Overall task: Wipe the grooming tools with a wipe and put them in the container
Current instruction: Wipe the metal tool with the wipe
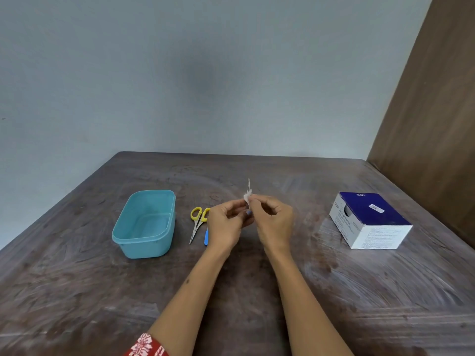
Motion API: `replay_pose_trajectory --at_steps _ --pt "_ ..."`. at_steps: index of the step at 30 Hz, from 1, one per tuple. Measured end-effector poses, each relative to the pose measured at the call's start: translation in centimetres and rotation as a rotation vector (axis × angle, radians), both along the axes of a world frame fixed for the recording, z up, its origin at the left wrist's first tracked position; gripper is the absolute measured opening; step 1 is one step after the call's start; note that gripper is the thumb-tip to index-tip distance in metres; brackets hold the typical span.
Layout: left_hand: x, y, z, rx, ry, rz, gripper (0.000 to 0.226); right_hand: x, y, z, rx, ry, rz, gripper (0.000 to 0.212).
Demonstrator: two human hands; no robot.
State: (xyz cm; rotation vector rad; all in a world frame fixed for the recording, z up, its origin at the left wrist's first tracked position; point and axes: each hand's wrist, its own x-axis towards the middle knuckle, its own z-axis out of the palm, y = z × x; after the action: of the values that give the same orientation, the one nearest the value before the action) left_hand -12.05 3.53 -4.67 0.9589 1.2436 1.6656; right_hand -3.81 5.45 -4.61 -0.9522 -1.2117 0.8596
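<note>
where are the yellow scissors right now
In the head view the yellow scissors lie flat on the table, between the teal container and the left hand, beside a blue tool.

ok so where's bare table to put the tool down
Bare table lies between the right hand and the box, and along the near edge. It is crowded between the tub and left hand, where the scissors lie.

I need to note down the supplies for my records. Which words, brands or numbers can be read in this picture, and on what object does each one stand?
"BD": on the dark blue top of the box, near its far edge.
"BD": again on the white left side of the box, beside a round logo.
Remaining print on the white sides, and the small white sticker on top: too small and blurred to read.
Teal container and scissors: no text visible.
</note>
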Motion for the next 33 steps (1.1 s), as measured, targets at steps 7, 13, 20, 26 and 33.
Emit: replay_pose_trajectory --at_steps 7,13,20,26,33 --pt "-0.3 -0.3 0.1 -0.024 0.053 -0.045 0.021 1.0 0.3 0.6 -0.104 0.138 0.103 0.015" --pt "-0.7 -0.4 0.5 -0.043 0.052 -0.108 0.014 1.2 0.4 1.1 -0.160 0.239 0.138 0.012" --pt "-0.9 -0.3 0.3 -0.057 0.022 -0.112 0.016 1.2 0.2 1.3 -0.203 0.187 0.146 0.013" --pt "-0.5 -0.3 0.2 -0.065 0.003 -0.133 0.016 1.3 0.0 1.5 -0.199 0.233 0.116 0.013" --pt "-0.5 -0.5 0.1 -0.078 -0.020 -0.164 0.013 1.3 0.1 1.7 -0.188 0.271 0.087 0.012"
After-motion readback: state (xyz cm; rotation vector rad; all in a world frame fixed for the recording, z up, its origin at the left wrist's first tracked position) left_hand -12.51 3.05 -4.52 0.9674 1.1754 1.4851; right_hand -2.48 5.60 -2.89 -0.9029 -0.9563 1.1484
